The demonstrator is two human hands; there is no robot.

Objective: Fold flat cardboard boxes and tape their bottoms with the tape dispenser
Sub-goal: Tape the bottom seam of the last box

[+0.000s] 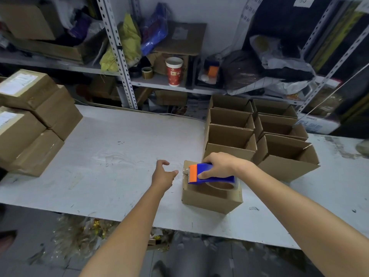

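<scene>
Our right hand (pixel 219 164) clamped on the tape dispenser (pixel 209 173), pressed atop the box (pixel 209 198) on the table (pixel 119 156), our left hand (pixel 162 174) just beside that box, fingers spread, empty, folded boxes (pixel 259 132) behind it

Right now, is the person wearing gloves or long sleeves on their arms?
No. The left hand and right hand are bare, with no gloves. Both forearms are uncovered as far as the picture shows, so no sleeves appear. No watch, bracelet or rings show on wrists or fingers.

A paper tag (pixel 303 1) at the top of the shelving reads "55". Print on the red cup (pixel 174 71) and the sealed boxes' labels (pixel 18 83) is too blurred to read.
</scene>
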